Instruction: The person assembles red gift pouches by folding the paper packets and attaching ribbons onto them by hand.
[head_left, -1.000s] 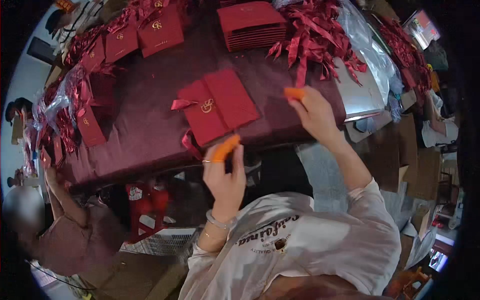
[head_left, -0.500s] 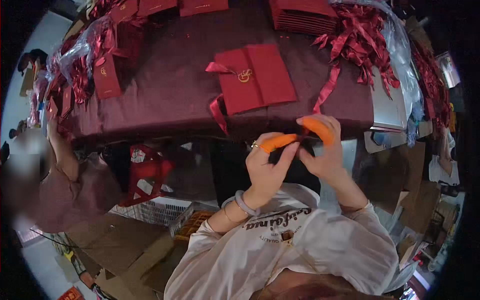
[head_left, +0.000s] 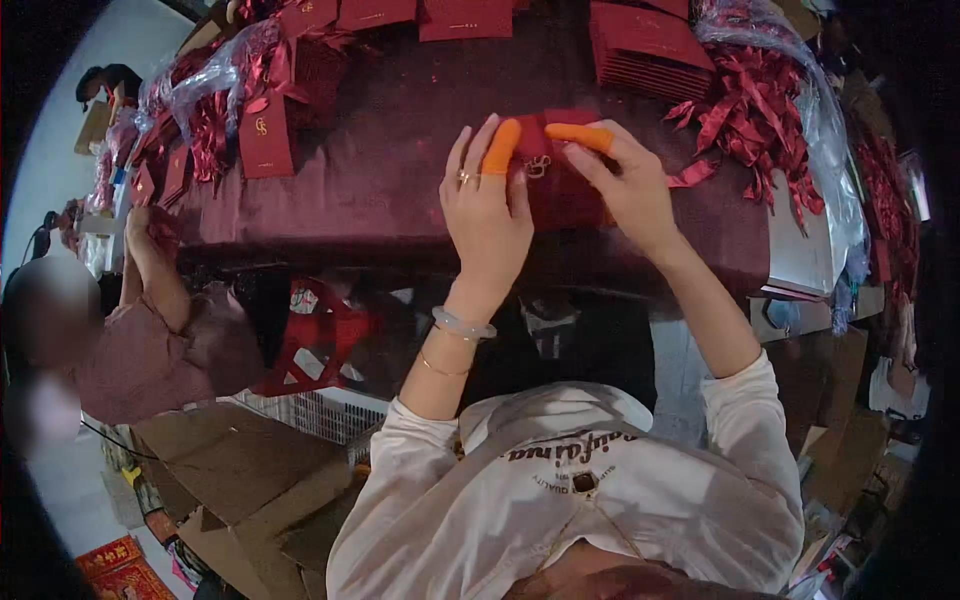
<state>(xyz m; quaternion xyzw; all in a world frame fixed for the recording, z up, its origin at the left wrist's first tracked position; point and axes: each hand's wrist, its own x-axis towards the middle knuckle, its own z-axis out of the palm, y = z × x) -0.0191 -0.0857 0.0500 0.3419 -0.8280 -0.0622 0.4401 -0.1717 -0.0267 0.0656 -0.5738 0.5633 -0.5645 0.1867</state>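
Note:
A red folded card (head_left: pixel 565 195) with a gold emblem lies on the dark red tablecloth, partly covered by my hands. My left hand (head_left: pixel 490 215) is over the card's left side, fingers stretched out, an orange finger cot (head_left: pixel 503 145) on its index finger. Above the card's right part, my right hand (head_left: pixel 630 185) has thumb and index finger close together, with another orange cot (head_left: pixel 580 135). Whatever lies between those fingertips is too small to make out. A red ribbon (head_left: pixel 692 176) shows just right of this hand.
A stack of red cards (head_left: pixel 650 55) stands at the back right, beside a heap of red ribbons (head_left: pixel 750 110). More red cards (head_left: pixel 265 140) and ribbons lie at the left. Another person's arm (head_left: pixel 155 255) reaches the table's left end. A white crate (head_left: pixel 330 415) sits below.
Both hands have moved forward from in front of the table edge onto the red card. My left fingers have straightened. The view has shifted slightly.

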